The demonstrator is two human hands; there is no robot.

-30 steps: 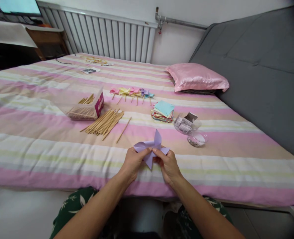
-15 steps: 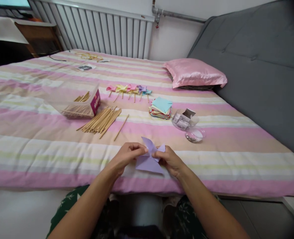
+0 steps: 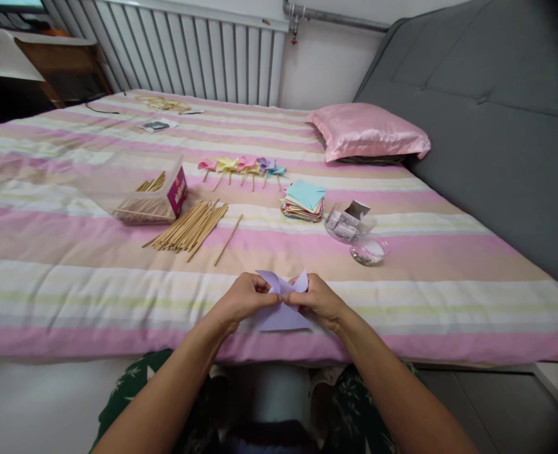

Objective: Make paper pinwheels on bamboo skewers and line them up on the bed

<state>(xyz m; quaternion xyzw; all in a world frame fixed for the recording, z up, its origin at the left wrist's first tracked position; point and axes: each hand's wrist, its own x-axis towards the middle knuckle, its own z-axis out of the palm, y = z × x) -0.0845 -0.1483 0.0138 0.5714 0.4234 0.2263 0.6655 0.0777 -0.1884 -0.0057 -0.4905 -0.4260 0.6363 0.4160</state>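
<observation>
While both pinch it, left hand [image 3: 243,299] & right hand [image 3: 321,301] hold the lilac paper pinwheel [image 3: 282,309] betw. fingertips.

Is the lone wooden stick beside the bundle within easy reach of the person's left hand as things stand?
Probably yes, once freed. The left hand pinches the purple paper pinwheel together with the right hand. The single stick lies ahead on bare bedspread, nothing between.

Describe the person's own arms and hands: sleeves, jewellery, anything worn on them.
Both forearms are bare from the bottom edge of the picture up to the wrists; no sleeve shows on either. The left hand and the right hand wear no gloves, and no watch, bracelet or ring can be seen. Dark green clothing with a pale leaf print shows below the arms.
</observation>
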